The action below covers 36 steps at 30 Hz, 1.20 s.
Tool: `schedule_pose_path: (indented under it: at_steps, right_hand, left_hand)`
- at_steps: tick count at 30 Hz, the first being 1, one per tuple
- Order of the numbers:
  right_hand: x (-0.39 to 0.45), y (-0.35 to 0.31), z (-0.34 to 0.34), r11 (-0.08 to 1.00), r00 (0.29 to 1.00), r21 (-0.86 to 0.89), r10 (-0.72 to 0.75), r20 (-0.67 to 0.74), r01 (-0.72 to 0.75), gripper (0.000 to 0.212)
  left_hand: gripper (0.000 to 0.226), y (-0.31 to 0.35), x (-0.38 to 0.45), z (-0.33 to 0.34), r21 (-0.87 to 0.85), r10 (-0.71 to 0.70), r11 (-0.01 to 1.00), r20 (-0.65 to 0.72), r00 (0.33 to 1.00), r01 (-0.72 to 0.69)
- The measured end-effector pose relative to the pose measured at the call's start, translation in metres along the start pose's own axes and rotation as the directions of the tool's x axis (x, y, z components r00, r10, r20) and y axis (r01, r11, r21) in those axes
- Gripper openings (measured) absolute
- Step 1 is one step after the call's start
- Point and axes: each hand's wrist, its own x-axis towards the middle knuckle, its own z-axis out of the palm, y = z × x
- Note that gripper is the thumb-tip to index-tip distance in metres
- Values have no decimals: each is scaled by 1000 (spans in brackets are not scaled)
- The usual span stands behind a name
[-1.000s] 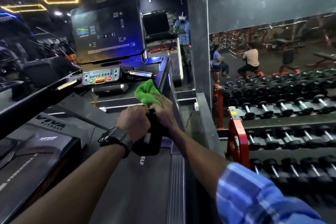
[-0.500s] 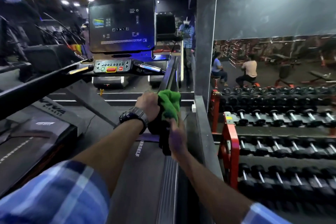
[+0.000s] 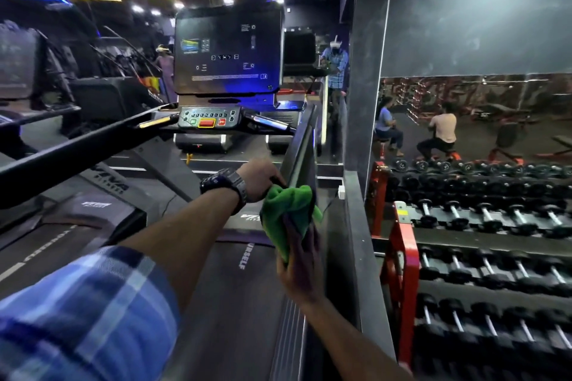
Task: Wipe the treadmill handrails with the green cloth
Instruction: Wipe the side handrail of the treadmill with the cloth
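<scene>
The green cloth is bunched over the near end of the treadmill's right handrail, a dark bar running up to the console. My right hand grips the cloth from below. My left hand, with a black watch on the wrist, is closed on the rail just beyond the cloth. The left handrail crosses the left side, untouched.
The console with its red and green buttons and the dark screen stand ahead. A grey ledge and a red rack of dumbbells run close along the right. Another treadmill lies to the left. A mirror shows people beyond.
Both hands and the cloth have slid back along the right handrail toward me, from near the console to the rail's near end. The view has shifted left and up.
</scene>
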Motion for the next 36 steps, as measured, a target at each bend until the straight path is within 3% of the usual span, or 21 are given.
schedule_pose_path:
  at_steps: [3, 7, 11, 16, 19, 21, 23, 25, 27, 28, 30, 32, 34, 36]
  right_hand:
    - [18, -9, 0, 1000, 1000, -30, -2, 2, 2, 87]
    - [14, 0, 11, 937, 952, -173, -307, 12, 304, 75]
    - [10, 9, -22, 884, 921, -257, -377, 99, 390, 111]
    - [23, -21, -3, 817, 881, -347, -371, 293, 460, 44]
    - [36, -29, -21, 601, 766, -483, -427, 480, 637, 17]
    - [56, -55, -22, 567, 777, -565, -243, 580, 599, 27]
    - [76, -78, 3, 541, 801, -688, 43, 597, 484, 40]
    - [86, -94, 39, 429, 756, -764, 237, 610, 481, 42]
    - [81, -103, 59, 324, 647, -764, 407, 645, 558, 42]
    - [80, -105, 56, 318, 600, -746, 450, 662, 585, 37]
    - [86, -114, 36, 340, 581, -732, 451, 678, 590, 32]
    - [91, -122, 15, 447, 469, -599, 375, 800, 665, 37]
    - [107, -133, 12, 415, 466, -598, 381, 798, 685, 39]
    - [127, -139, 33, 362, 471, -697, 539, 698, 619, 47]
  left_hand:
    - [24, 0, 4, 2, 31, 11, 999, 12, 1000, -11]
    - [30, -17, 11, 4, -46, 27, 999, 28, 999, -25]
    - [42, -29, 18, 8, -107, 56, 992, -76, 996, -64]
    - [39, -50, 43, 7, -189, 209, 959, -36, 977, -212]
    - [45, -62, 52, 12, -212, 355, 913, -5, 935, -347]
    - [40, -69, 55, 10, -212, 415, 889, 2, 910, -405]
    - [38, -70, 52, 7, -217, 465, 868, 44, 884, -446]
    - [36, -76, 48, 3, -199, 505, 856, 114, 856, -478]
    - [36, -81, 43, 2, -219, 553, 827, 153, 819, -517]
    - [37, -84, 42, 1, -226, 567, 818, 170, 806, -528]
    - [39, -89, 39, -1, -208, 583, 811, 199, 788, -547]
    - [41, -91, 37, -3, -231, 581, 812, 225, 782, -537]
    - [41, -91, 38, -9, -247, 581, 812, 254, 774, -529]
    - [40, -92, 45, -12, -280, 586, 806, 248, 772, -522]
